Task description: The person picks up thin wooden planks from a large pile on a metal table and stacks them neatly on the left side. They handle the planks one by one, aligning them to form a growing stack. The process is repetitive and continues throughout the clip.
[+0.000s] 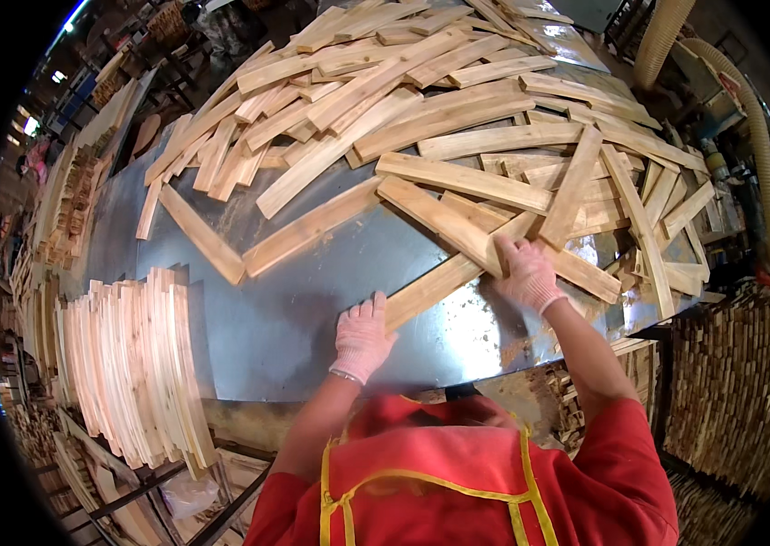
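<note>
Both my hands wear pale pink knit gloves. My left hand is closed on the near end of a flat wooden board, which slants up to the right over the metal table. My right hand grips the near end of a second wooden board, which crosses over the first and slants up to the left. Just beyond the right hand, a short board leans across others. The first board's far part is hidden under the second board and my right hand.
A large loose heap of boards covers the table's far side. At the left edge stands a row of stacked boards. Two boards meet in a V, one of them an angled board. A ribbed hose and stacked timber are at right.
</note>
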Available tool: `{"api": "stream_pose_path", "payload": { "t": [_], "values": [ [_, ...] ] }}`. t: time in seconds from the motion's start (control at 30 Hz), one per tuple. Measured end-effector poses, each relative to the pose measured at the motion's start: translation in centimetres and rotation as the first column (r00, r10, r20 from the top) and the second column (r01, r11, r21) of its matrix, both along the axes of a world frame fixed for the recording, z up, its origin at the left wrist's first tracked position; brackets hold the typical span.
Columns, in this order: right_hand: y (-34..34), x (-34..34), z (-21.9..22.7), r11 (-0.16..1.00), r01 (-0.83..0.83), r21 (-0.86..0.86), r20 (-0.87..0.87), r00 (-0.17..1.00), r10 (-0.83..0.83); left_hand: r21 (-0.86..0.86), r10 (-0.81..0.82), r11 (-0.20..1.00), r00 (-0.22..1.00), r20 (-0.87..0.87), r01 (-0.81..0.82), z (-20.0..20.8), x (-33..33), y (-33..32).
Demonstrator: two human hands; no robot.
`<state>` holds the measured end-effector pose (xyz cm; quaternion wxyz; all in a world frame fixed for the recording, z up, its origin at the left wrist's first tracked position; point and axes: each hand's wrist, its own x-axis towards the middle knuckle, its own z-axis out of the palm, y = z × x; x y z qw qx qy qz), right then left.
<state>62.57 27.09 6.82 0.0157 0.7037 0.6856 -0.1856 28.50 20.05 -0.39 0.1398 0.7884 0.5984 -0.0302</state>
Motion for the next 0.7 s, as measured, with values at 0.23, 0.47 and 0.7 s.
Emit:
{"api": "stream_pose_path", "payload": {
  "t": [0.23,0.47,0.7],
  "values": [
    [-0.7,2.2,6.2,0.904,-0.352,0.242,0.096,0.936,0.339,0.071,0.029,0.997,0.999,-0.022,-0.027,7.3,-4.2,-5.9],
    [6.8,8.7,3.1,0.777,0.009,0.629,0.125,0.986,-0.113,0.229,0.097,0.972,0.977,-0.192,-0.052,9.5,-14.1,-10.8],
    [-0.5,-3.1,-6.4,0.846,0.327,0.421,-0.059,0.941,-0.335,-0.087,0.129,0.986,0.979,-0.156,-0.144,7.2,-16.4,-13.6]
  ]
}}
